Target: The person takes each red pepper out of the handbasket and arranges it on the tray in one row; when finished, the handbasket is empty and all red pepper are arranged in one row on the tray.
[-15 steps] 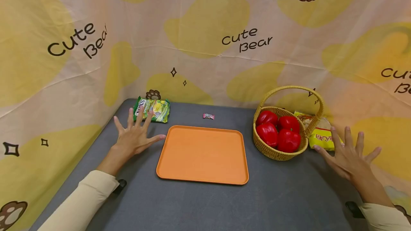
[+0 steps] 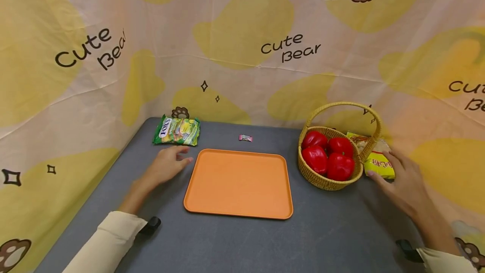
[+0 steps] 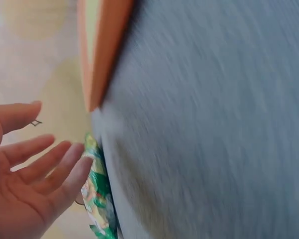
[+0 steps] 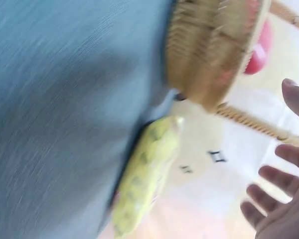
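FOX'S packet [image 2: 182,132], green, lies near the far left corner of the tabletop [image 2: 242,243], just beyond the left hand [image 2: 166,167], whose loosely bent fingers are slightly spread and hold nothing; at the right, the yellow packet [image 2: 380,167] lies partly behind the right hand [image 2: 407,186], its fingers slightly bent, thumb apart, grasping nothing; just left of that packet stands the wicker basket [image 2: 314,177] of red peppers [image 2: 340,167], while the orange tray [image 2: 238,184] rests between the hands, a pink-wrapped sweet [image 2: 245,138] beyond its far edge, and patterned cloth [image 2: 227,37] rises behind
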Available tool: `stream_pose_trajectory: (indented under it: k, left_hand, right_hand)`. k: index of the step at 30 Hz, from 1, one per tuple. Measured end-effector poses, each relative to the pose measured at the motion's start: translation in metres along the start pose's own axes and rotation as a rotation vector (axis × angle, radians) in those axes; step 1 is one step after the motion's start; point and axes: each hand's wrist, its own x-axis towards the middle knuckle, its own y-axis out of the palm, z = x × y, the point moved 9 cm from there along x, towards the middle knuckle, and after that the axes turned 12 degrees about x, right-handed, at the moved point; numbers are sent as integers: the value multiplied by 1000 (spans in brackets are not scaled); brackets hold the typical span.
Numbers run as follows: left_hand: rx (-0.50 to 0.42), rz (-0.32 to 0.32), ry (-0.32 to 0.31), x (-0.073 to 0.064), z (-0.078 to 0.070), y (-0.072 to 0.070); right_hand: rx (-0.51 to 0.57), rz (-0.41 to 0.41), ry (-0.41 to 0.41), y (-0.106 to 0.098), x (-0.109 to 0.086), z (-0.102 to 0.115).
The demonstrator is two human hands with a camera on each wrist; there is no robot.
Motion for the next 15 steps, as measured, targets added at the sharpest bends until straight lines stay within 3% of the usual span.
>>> stream_pose_trajectory:
  k: [2,5,11,15]
  left_hand:
    - [-28,23,-11,-1,-3,5]
    - [-66,54,-21,-1,-6,12]
    - [-216,115,-67,2,-6,29]
    - [-254,125,-90,3,-6,34]
  right_hand:
    - [44,-20,-44,0,2,15]
    - [94,7,-42,5,6,32]
    - [211,134,31,27,17,56]
    - [297,209,78,44,25,66]
